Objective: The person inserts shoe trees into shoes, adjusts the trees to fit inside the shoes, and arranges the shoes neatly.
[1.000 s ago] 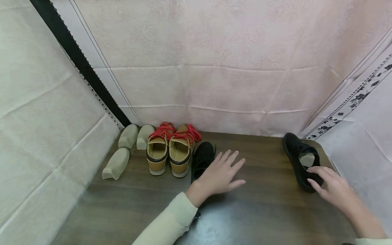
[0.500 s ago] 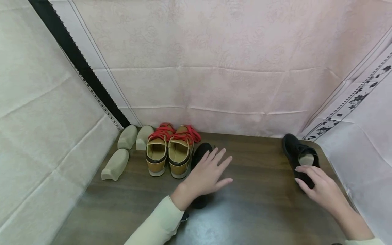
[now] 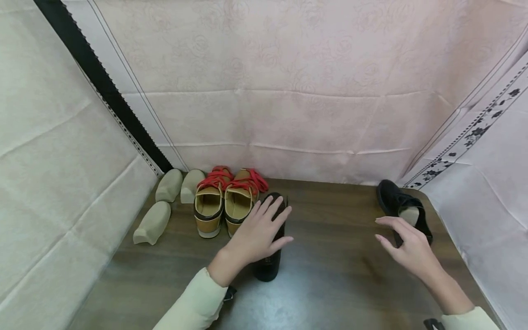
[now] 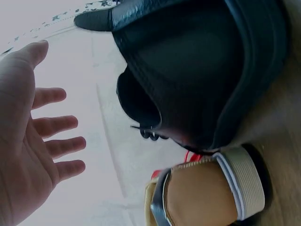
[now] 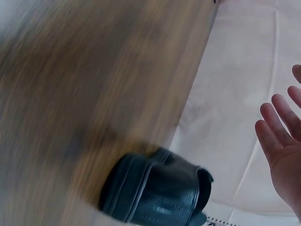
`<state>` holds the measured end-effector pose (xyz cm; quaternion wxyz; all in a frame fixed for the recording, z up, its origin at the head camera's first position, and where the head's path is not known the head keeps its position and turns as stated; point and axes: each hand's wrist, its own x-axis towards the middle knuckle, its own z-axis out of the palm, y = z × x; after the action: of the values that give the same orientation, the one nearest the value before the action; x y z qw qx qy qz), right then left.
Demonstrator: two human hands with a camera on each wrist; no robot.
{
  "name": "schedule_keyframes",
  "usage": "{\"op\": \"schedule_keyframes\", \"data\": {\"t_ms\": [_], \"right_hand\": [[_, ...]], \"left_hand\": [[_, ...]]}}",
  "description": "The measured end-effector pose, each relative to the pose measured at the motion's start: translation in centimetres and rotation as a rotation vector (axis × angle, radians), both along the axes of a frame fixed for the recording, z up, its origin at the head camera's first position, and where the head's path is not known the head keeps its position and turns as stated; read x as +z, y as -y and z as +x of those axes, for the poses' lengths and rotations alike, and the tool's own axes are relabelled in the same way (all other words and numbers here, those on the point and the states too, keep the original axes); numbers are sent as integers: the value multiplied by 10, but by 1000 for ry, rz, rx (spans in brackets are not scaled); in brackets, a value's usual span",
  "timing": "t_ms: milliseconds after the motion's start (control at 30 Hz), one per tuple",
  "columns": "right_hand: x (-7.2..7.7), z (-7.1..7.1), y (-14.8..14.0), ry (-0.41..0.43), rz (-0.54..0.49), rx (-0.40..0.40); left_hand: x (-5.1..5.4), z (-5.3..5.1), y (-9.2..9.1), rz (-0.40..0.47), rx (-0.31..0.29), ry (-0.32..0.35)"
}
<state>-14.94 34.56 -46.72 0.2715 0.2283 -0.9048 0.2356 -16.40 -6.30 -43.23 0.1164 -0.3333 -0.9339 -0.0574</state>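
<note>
My left hand, fingers spread, hovers over a black lace-up shoe and hides much of it. In the left wrist view that shoe's heel stands apart from the hand, which holds nothing. My right hand, thumb and fingers parted, is in the air in front of the other black shoe by the right wall. A pale cream shoe insert shows inside that shoe. The right wrist view has this shoe well away from the hand's fingers.
Left of the near black shoe stand two tan shoes with red laces. Beyond them lie three pale cream shoe inserts by the left wall. Cloth-covered walls enclose the wooden surface at back and sides.
Both hands have moved left. The left hand now covers more of the near black shoe, while the right hand has drawn away from the right shoe's opening. The shoes stay in place.
</note>
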Motion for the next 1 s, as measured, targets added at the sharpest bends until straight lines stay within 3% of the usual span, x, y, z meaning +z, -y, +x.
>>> {"op": "schedule_keyframes", "data": {"t_ms": [167, 467, 1000], "right_hand": [[0, -2, 18, 25, -4, 5], [-4, -13, 53, 13, -46, 93], [-6, -13, 115, 163, -61, 156]], "left_hand": [[1, 0, 12, 5, 24, 8], [-5, -2, 31, -4, 63, -3], [-5, -1, 62, 68, 102, 6]]}}
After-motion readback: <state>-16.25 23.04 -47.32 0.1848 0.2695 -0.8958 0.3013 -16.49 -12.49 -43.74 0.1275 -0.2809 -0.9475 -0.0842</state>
